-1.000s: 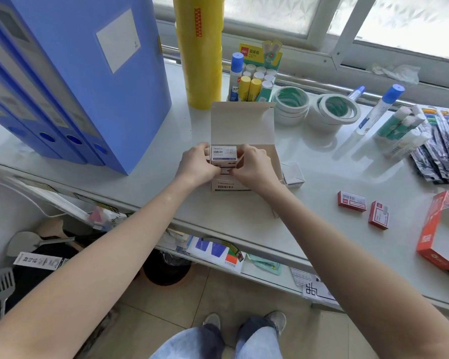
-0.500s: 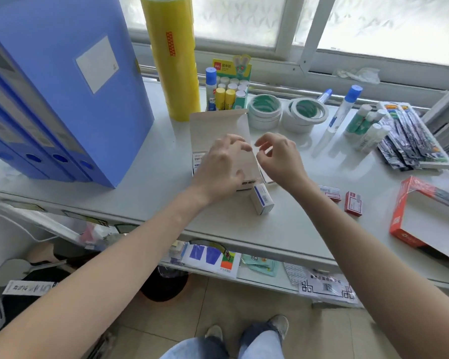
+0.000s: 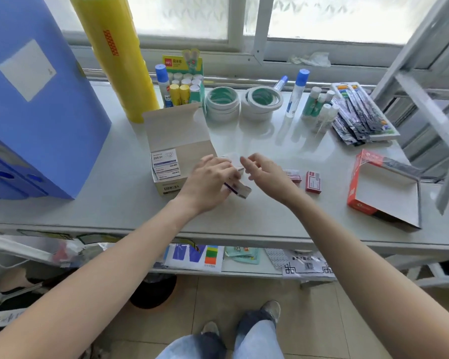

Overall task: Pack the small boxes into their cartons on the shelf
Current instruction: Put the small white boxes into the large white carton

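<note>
On the white shelf (image 3: pixel 114 203) by the window, an open carton (image 3: pixel 178 161) held small boxes. The left hand (image 3: pixel 209 182) grasped a small white box (image 3: pixel 240 189) just right of it; the right hand (image 3: pixel 266 174) hovered loose, holding nothing.

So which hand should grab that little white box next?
Probably the left hand: it is already on the small white box, right beside the open carton. The right hand hovers open, nearer the red boxes.
</note>
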Demonstrator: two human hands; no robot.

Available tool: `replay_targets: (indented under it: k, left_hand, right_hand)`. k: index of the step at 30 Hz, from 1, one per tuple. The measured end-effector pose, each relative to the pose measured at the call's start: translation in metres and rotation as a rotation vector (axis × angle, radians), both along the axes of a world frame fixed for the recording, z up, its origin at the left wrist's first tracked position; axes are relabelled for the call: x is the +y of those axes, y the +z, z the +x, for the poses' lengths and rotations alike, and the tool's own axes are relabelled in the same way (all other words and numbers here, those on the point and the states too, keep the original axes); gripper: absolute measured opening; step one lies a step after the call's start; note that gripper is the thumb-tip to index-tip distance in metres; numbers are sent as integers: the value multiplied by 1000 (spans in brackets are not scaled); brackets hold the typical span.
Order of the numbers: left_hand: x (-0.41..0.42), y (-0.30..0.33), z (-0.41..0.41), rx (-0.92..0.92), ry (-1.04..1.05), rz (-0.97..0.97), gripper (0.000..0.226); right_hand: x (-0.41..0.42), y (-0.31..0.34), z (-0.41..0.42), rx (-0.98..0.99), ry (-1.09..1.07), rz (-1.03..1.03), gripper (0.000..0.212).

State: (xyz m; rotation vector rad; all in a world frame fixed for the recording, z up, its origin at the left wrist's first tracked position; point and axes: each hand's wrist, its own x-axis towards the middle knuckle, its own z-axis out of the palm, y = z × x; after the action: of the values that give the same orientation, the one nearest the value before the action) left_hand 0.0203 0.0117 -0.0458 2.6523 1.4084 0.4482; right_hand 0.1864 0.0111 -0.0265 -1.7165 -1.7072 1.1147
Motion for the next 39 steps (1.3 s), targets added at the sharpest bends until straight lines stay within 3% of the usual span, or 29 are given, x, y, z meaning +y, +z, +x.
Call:
replay_targets:
  k: [3, 8, 11, 15, 20, 26, 28, 31, 39]
  left_hand:
    - [0, 2, 11, -108, 44, 51, 28]
    - [5, 9, 26, -266, 74, -7, 33]
    - [18, 5, 31, -191, 186, -67, 57]
    - [37, -3, 36, -23, 280, -128, 74]
    - [43, -14, 49, 289, 319, -196, 72]
    - [42, -13, 50, 231, 314, -74, 54]
    - [42, -11, 47, 48, 302, -55, 57]
    - [37, -1, 43, -478, 268, -153, 57]
    - [32, 31, 39, -1513, 446, -809, 33]
  right_hand:
    - [-2, -1, 7, 82, 98, -89, 51]
    - [-1, -7, 21, 55, 124, 57, 52]
    - [3, -9, 29, -9, 32, 147, 58]
    - [6, -12, 41, -41, -7, 190, 51]
    - [4, -11, 54, -5, -14, 188, 48]
    - [4, -8, 61, 13, -25, 197, 48]
    - [4, -7, 62, 33, -42, 202, 47]
    - [7, -2, 59, 61, -70, 219, 45]
    - [9, 13, 40, 136, -49, 288, 42]
